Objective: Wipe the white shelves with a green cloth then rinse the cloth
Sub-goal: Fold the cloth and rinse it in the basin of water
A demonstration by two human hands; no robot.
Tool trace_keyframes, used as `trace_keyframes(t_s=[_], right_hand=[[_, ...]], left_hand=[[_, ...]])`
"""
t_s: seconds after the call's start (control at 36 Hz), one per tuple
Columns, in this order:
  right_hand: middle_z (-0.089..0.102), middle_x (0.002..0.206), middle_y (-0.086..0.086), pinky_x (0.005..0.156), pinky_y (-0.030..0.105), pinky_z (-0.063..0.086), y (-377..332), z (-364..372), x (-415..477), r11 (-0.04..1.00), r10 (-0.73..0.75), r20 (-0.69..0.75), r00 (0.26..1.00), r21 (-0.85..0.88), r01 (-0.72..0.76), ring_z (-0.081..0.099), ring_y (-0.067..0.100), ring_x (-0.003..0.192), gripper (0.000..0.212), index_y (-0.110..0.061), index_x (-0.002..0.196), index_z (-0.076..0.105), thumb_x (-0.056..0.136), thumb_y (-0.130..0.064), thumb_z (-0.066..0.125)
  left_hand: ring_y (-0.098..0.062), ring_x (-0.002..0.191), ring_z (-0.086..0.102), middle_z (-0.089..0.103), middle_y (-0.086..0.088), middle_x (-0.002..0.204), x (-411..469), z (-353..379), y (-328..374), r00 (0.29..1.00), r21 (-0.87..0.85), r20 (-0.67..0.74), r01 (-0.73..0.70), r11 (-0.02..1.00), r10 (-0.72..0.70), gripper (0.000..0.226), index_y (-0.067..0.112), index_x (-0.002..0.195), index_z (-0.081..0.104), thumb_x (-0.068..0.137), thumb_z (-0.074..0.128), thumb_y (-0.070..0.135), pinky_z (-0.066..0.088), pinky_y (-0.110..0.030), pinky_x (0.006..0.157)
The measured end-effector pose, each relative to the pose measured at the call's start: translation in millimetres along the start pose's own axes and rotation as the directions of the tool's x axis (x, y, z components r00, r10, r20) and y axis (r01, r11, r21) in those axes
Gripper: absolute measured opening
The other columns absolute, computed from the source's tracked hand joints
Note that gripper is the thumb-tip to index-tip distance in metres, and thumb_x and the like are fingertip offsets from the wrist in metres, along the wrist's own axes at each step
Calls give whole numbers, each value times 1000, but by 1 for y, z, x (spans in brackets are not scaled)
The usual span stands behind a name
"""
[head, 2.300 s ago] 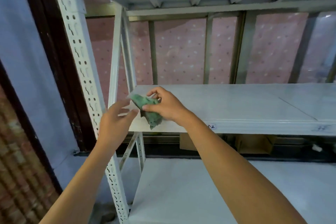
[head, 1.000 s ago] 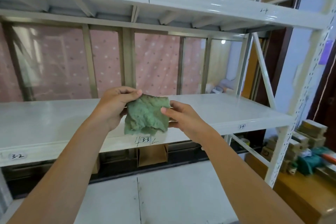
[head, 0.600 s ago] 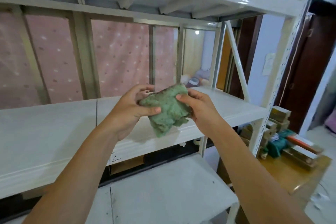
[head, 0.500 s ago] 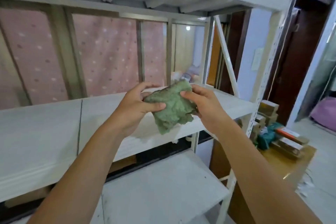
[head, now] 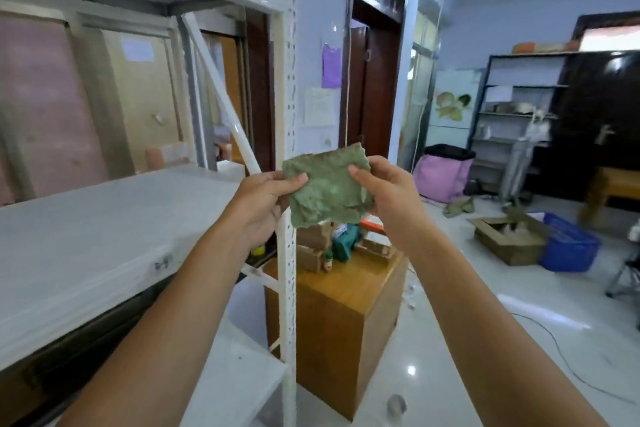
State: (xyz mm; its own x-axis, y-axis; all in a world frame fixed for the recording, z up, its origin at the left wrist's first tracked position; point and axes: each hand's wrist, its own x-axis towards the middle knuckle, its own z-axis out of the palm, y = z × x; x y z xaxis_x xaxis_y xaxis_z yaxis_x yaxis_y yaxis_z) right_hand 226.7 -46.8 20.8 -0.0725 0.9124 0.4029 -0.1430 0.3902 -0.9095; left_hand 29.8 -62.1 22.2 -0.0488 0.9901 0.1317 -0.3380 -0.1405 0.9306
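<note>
A green cloth point(head: 329, 191) is held spread flat in the air in front of me, past the right end of the white shelves point(head: 104, 218). My left hand point(head: 263, 204) pinches its left edge with the thumb on the front. My right hand point(head: 388, 198) pinches its right edge the same way. The cloth is clear of the shelf boards and partly hides the white perforated upright post point(head: 289, 80).
A wooden cabinet point(head: 332, 315) with small boxes and a bottle on top stands right of the shelf post. Farther right are a pink bag point(head: 441, 177), a cardboard box point(head: 505, 239), a blue crate point(head: 568, 246), a dark rack point(head: 512, 107) and glossy floor. A dark doorway point(head: 374, 87) lies ahead.
My view has swung right, from the shelves toward the open room. The cloth went from bunched between my hands to spread flat, still held by both.
</note>
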Motion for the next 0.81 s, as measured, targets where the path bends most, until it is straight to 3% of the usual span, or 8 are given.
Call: trace_keyframes(t_s=[0.06,0.19,0.28,0.44,0.64,0.81], right_hand=[[76,93,5,77,49,60,2,-12,-2,998,3,0,1000,-70,-3,73,25,88,6,-19,93,72,94,-17,67],[75,93,2,69,60,59,11,-107,-8,970,45,-165,985,-229,-83,75,23,85,10,-17,106,60,101,-26,58],[73,97,8,63,63,58,17,-151,-15,952,53,-262,964,-280,-128,73,29,87,8,-21,105,58,99,-26,58],[76,90,9,67,57,60,37,-218,-23,965,62,-429,901,-204,-163,74,31,84,12,-8,102,56,96,-15,65],[75,95,8,73,53,61,80,-270,-14,954,136,-555,821,-149,-259,74,26,88,17,-11,104,60,91,-13,70],[75,99,9,82,55,59,131,-308,6,925,257,-605,754,-71,-373,73,30,93,14,-12,103,64,90,-9,68]], left_hand=[[-22,89,76,75,-18,109,8,10,-11,1000,-25,9,27,999,-27,30,-6,118,67,89,70,2,63,-30,79],[-18,76,75,78,-6,90,44,96,-73,991,95,110,67,993,-77,15,12,104,72,90,74,16,59,-33,59],[-22,83,77,79,-7,94,58,139,-104,984,113,161,62,992,-79,14,12,101,74,89,75,19,61,-35,65],[-23,82,76,78,-7,95,91,196,-156,946,143,280,125,982,-161,21,9,104,73,90,74,23,60,-46,76],[-23,76,74,76,-10,96,135,229,-224,851,151,408,296,943,-332,10,12,98,71,88,72,11,62,-36,64],[-23,85,75,78,-12,101,181,242,-276,781,153,471,385,910,-410,31,6,116,70,85,72,0,61,-30,65]])
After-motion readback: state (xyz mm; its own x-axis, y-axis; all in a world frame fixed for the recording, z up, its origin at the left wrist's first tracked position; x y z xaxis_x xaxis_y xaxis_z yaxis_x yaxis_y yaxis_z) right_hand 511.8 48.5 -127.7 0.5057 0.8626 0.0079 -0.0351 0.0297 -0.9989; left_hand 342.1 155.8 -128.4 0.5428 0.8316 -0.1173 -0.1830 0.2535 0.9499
